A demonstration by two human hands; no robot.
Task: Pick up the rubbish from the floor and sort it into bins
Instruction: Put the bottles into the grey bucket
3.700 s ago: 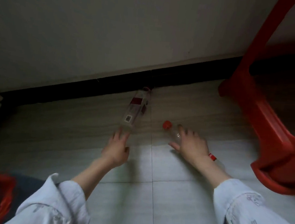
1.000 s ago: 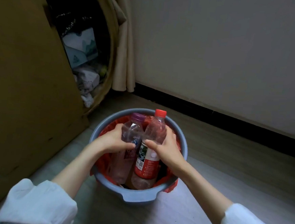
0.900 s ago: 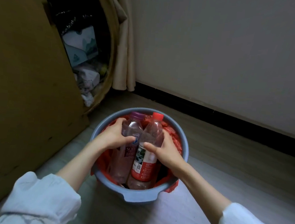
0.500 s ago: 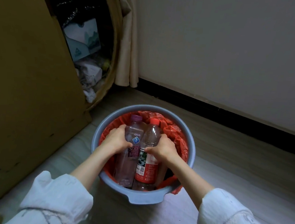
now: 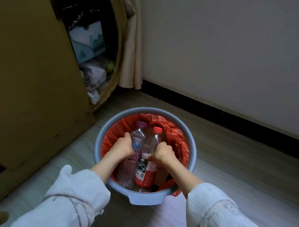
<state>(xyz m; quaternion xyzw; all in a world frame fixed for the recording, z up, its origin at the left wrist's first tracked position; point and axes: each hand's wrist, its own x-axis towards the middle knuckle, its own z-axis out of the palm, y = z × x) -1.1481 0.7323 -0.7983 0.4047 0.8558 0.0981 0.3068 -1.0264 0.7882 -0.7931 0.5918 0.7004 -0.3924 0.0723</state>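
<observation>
A round blue bin (image 5: 192, 156) lined with a red bag (image 5: 177, 138) stands on the floor in front of me. Both my hands are down inside it. My left hand (image 5: 123, 145) is wrapped around a clear bottle with a purple cap (image 5: 138, 139), which stands upright. My right hand (image 5: 162, 152) grips a clear bottle with a red cap and red label (image 5: 149, 169), upright beside the first. The two bottles touch, and their bases rest low in the bin.
A tall brown cardboard box (image 5: 28, 71) stands at the left. Behind it a wicker basket (image 5: 119, 44) holds paper packaging and tissue. A beige curtain (image 5: 131, 58) hangs by the white wall (image 5: 230, 48) with its black skirting. Tiled floor lies to the right.
Both hands have lowered the two bottles deeper into the bin, so the caps now sit below the rim. My view has come closer over the bin.
</observation>
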